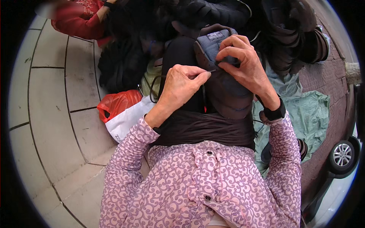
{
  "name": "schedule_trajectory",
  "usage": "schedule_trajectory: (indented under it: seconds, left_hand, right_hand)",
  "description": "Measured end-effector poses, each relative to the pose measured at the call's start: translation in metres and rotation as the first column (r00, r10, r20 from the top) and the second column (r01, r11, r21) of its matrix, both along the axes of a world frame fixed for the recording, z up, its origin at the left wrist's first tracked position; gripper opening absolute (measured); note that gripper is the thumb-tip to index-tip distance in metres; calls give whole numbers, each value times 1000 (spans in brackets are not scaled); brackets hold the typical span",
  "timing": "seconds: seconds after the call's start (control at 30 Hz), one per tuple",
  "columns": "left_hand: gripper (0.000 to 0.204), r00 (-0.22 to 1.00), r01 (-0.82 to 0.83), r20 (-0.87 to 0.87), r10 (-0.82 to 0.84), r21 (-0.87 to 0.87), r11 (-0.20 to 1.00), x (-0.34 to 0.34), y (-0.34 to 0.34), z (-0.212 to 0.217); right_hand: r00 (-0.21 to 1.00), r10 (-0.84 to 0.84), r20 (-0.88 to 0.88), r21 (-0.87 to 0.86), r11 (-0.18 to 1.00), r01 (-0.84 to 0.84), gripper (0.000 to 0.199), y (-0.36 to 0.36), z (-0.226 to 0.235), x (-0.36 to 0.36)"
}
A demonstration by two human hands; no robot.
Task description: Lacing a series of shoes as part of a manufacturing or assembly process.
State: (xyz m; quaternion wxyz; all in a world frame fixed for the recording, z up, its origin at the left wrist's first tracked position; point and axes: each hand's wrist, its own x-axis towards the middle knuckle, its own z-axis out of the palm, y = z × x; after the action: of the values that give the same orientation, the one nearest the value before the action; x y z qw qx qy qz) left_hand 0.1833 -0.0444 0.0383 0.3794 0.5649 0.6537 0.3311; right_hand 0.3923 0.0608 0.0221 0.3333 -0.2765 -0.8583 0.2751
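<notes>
A dark brown shoe (pixel 228 97) lies on my lap, its toe toward me and its blue-grey tongue (pixel 210 45) facing up. Left of it, my left hand (pixel 180 83) pinches a thin dark shoelace (pixel 213 70) between thumb and forefinger, the tip sticking out toward the shoe. A loop of dark cord hangs beside that wrist. My right hand (pixel 243 62) is over the shoe's lacing area, with curled fingers and the thumb and forefinger close together beside the tongue. Whatever lies between those fingertips is too small to make out.
Many dark shoes (pixel 289 34) are heaped ahead and to the right. A red plastic bag (pixel 118 104) and a white bag (pixel 131 117) lie at left on pale tiles. Green sheeting (pixel 304 117) spreads at right, near a car wheel (pixel 341 154). Another person's red sleeve (pixel 81 24) shows at far left.
</notes>
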Motion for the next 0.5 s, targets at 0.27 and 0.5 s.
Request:
schedule_trajectory:
  seconds: [0.27, 0.5]
  left_hand:
    - [26, 999, 15, -39, -17, -49, 999, 6, 2, 5]
    - [24, 994, 16, -109, -11, 43, 999, 14, 0, 8]
  right_hand:
    - [997, 30, -67, -86, 996, -36, 10, -2, -4, 2]
    - [994, 37, -99, -92, 995, -46, 7, -2, -7, 2]
